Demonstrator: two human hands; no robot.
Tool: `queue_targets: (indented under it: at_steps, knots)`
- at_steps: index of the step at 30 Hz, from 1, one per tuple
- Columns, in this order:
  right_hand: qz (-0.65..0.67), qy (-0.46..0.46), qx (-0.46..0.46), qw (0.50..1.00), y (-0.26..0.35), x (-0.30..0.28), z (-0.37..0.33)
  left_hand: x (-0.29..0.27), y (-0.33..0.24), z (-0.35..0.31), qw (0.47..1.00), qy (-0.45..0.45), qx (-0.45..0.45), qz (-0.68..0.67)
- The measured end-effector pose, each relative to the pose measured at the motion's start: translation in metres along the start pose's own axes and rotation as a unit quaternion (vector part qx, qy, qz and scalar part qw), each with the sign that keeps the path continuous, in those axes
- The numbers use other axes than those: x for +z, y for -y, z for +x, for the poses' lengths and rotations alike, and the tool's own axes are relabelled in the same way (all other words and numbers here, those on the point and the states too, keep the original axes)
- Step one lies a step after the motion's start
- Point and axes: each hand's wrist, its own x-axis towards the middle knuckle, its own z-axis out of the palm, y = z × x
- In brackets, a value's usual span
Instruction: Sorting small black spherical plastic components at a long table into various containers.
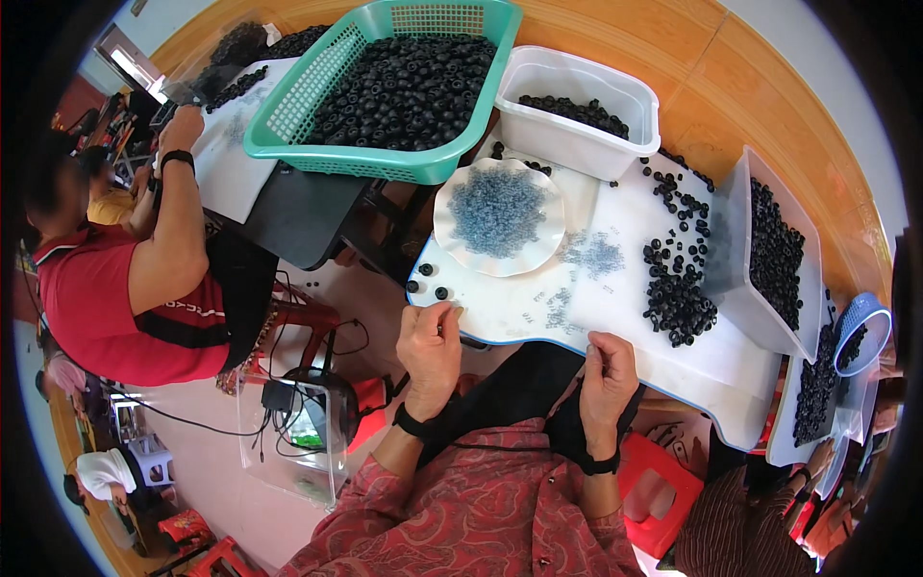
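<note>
My left hand (430, 354) is closed in a pinch at the front left edge of the white tabletop (524, 313). Just beyond its fingertips lie three small black ring-like pieces (441, 293). My right hand (608, 385) has its thumb and fingers pressed together at the same edge, farther right. Whatever either pinch contains is too small or hidden to make out. A white scalloped plate (450, 248) on the tabletop bears a heap of tiny clear bluish pieces (497, 212); more of these pieces (594, 253) are scattered to its right. Loose black pieces (680, 306) form a pile beyond my right hand.
Behind the plate stand a green basket (385, 165) and a white tub (567, 135), both with black pieces. A clear bin (735, 279) of them is at the right, near a blue basket (862, 317). A co-worker in red (135, 298) sits at the left.
</note>
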Motion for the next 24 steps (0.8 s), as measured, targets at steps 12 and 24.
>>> queue_targets:
  at_steps: [12, 24]
  knots:
    - [0.018, 0.000, 0.000, 1.000, -0.002, 0.000, -0.002, -0.021, -0.029, -0.005, 0.896, 0.182, -0.224, -0.339]
    - [0.225, 0.113, 0.044, 0.967, 0.033, -0.006, -0.013, -0.002, -0.067, -0.017, 0.785, 0.410, -0.202, -0.418]
